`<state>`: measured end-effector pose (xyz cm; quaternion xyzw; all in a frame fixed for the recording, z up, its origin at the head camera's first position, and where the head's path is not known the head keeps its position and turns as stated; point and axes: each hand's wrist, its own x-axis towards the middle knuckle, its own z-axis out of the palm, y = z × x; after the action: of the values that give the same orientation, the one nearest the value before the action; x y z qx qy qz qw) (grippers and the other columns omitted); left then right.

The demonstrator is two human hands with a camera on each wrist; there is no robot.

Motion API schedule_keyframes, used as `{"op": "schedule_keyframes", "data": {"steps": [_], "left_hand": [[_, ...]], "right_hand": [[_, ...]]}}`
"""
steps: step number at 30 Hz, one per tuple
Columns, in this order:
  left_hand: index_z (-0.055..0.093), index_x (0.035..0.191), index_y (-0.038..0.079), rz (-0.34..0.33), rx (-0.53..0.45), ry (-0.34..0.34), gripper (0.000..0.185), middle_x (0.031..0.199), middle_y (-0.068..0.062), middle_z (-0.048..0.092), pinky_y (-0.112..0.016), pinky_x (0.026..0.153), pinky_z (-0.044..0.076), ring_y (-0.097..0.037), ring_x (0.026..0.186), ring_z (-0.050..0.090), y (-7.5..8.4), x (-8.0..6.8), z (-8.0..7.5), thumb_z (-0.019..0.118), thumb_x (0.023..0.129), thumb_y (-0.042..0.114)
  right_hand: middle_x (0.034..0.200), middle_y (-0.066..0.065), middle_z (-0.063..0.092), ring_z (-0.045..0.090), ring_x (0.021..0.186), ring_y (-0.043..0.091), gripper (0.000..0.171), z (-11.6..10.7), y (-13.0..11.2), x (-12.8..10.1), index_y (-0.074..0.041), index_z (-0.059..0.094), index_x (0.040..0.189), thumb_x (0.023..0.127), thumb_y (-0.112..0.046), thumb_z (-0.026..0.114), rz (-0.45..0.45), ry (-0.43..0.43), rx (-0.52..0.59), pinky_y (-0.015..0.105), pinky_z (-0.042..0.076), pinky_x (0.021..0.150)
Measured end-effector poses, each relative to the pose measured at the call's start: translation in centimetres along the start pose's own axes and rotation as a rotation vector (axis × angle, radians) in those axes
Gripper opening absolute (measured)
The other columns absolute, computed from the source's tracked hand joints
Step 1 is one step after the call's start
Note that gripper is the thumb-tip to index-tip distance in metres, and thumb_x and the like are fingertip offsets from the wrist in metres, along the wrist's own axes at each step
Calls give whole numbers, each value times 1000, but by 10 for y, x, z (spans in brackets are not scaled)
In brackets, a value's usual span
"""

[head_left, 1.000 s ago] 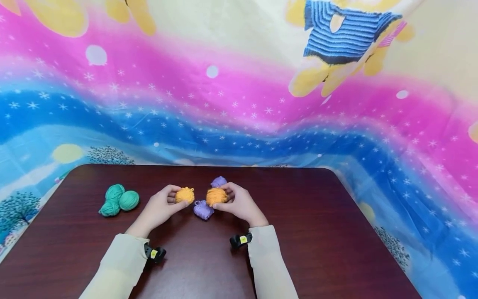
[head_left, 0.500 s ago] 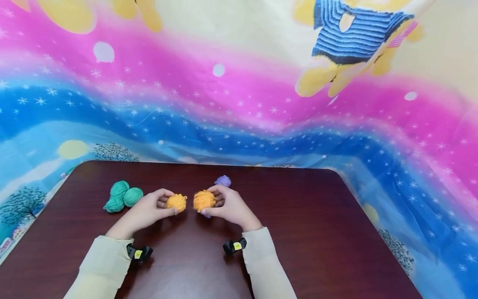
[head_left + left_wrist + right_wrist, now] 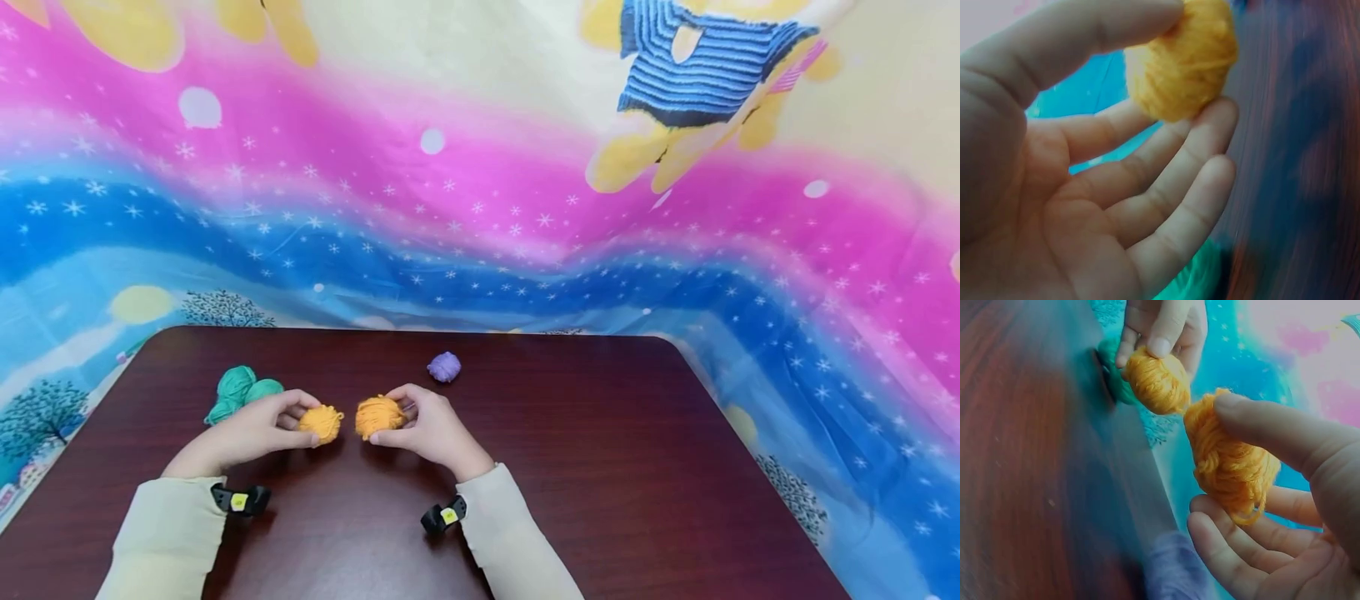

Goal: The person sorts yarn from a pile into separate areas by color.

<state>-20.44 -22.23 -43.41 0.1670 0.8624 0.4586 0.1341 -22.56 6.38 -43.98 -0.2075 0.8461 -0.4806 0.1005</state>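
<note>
A round, fuzzy orange yarn ball (image 3: pixel 321 423) is being pinched by the left hand (image 3: pixel 251 429); a looser orange ball (image 3: pixel 378 417) is being pinched by the right hand (image 3: pixel 431 429).

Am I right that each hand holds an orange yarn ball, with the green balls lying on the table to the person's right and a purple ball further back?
Not quite: the green balls lie to the person's left, beside the left hand, as the head view shows. The rest stands: the left hand holds one orange ball, the right hand holds the other, and a purple ball lies further back on the table.
</note>
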Motion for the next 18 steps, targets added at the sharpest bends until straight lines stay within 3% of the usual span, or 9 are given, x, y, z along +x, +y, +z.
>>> {"op": "schedule_keyframes", "data": {"steps": [12, 18], "left_hand": [[55, 125, -9, -28, -69, -181, 49, 113, -14, 62, -33, 79, 57, -31, 101, 66, -19, -8, -16, 78, 89, 15], [54, 124, -12, -48, -125, -234, 48, 109, -14, 61, -30, 76, 57, -30, 99, 66, -23, -11, -18, 77, 88, 11]], "right_hand": [[102, -7, 65, 57, 85, 2, 52, 35, -3, -2, -11, 66, 118, 75, -25, 92, 7, -71, -66, 20, 51, 77], [101, -6, 63, 57, 79, 1, 51, 43, -3, -2, -9, 66, 119, 76, -20, 91, 12, -79, -49, 19, 50, 74]]}}
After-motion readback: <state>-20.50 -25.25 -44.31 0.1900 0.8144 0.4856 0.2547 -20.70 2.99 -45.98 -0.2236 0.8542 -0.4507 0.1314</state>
